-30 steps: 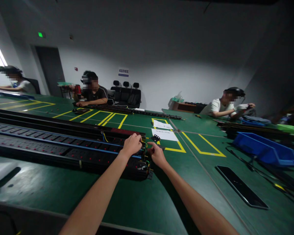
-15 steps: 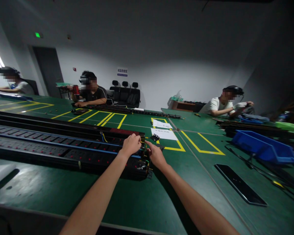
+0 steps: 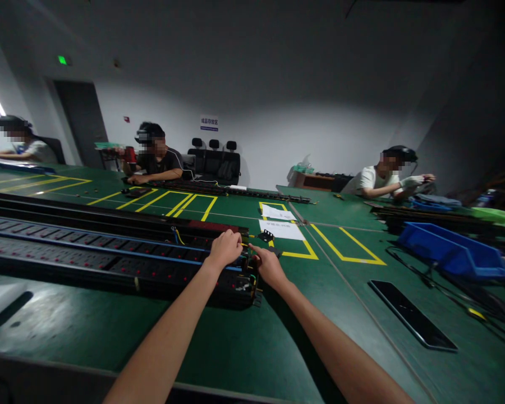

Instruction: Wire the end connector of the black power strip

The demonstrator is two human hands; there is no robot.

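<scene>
Long black power strips (image 3: 88,255) with red switches lie side by side across the green table (image 3: 244,342). My left hand (image 3: 226,248) rests curled on top of their right end, fingers closed around yellow-green wires (image 3: 247,247). My right hand (image 3: 267,265) is just beside it at the open end of the strip, fingers pinched on the same wiring; what exactly they hold is too small to see. A small black bracket (image 3: 268,235) lies just beyond the hands.
White paper sheets (image 3: 281,229) lie inside yellow floor-style markings. A blue bin (image 3: 452,252) and a dark phone-like slab (image 3: 412,322) are to the right. Three other people sit at work at far tables. Black chairs stand by the back wall.
Both hands stay at the strip's right end with only slight shifts; my right hand's fingers have edged a little closer to the left hand.
</scene>
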